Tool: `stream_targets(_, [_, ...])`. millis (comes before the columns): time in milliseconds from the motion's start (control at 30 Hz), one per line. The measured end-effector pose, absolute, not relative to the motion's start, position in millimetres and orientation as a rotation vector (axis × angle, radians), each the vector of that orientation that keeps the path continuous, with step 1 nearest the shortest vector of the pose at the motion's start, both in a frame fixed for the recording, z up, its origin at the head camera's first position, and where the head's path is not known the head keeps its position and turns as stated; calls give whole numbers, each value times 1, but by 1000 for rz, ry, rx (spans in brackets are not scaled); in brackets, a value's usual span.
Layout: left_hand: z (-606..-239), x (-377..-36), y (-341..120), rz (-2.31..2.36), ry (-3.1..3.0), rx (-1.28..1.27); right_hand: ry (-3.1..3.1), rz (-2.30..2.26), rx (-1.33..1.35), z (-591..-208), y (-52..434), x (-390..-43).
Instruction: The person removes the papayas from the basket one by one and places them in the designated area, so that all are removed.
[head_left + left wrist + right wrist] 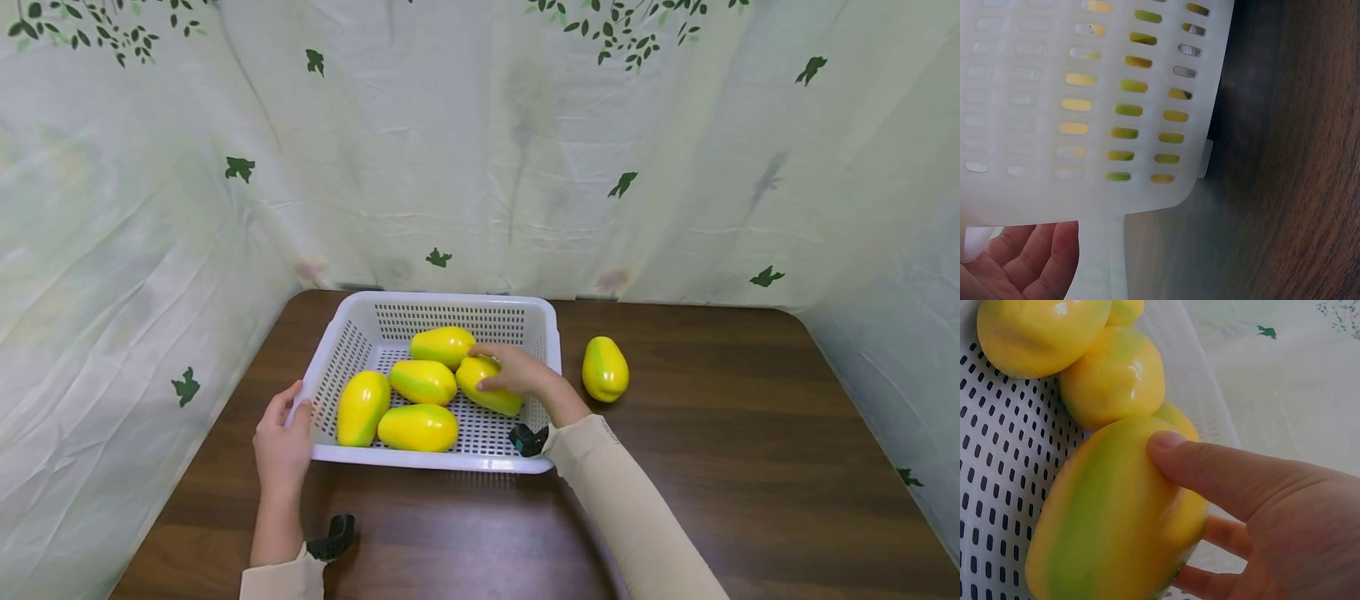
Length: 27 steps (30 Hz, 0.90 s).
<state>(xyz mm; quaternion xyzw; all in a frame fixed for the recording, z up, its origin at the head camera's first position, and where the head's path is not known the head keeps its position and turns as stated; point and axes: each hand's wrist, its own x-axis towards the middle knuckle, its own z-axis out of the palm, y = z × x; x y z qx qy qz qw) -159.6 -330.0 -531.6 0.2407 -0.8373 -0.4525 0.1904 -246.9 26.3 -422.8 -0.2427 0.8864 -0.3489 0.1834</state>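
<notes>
Nearest the camera, the left hand point(281, 442) holds the near-left corner of the white basket point(352, 333), thumb over the rim and fingers curled against the perforated side wall, steadying it on the dark wooden counter point(750, 467). Just beyond, the right hand point(517, 372) reaches over the near rim and lies on a yellow-green mango point(491, 392) at the right side of the basket; in the right wrist view the thumb point(1210, 469) presses the fruit's upper flank while the other fingers wrap under its far side, so the mango sits in a moderately wide hold, resting on or just above the basket floor; which of the two cannot be told. Four more mangoes point(420, 404) lie in the basket to its left, three touching in a loose cluster and one further back by the rear wall. Judging by this, the filling looks mostly done: five fruits are in, and one last mango point(604, 368) stands on the counter just outside the basket's right wall, apart from both hands.
</notes>
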Motion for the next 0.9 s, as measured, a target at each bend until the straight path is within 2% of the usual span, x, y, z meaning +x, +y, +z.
stream_targets(100, [-545, -164, -338, -1258, -2341, 671, 2495, -1011, -684, -423, 26, -247])
stream_targets(233, [-541, -163, -335, -1240, -2344, 662, 2480, -1074, -698, -423, 27, -248])
stream_targets(500, [-470, -139, -296, -1381, -2352, 686, 2446, -1255, -707, -419, 27, -249])
stream_targets(600, [-459, -136, -288, -1384, -2343, 702, 2457, -1306, -706, -418, 27, -249])
stream_targets(667, [-473, -141, -296, -1349, -2347, 692, 2470, -1354, -699, -417, 27, -249])
stream_targets(833, [-535, -162, -332, -1263, -2349, 665, 2506, -1475, -676, -414, 25, -248])
stream_targets(900, [-545, -165, -336, -1255, -2342, 670, 2517, -1505, -668, -411, 25, -247])
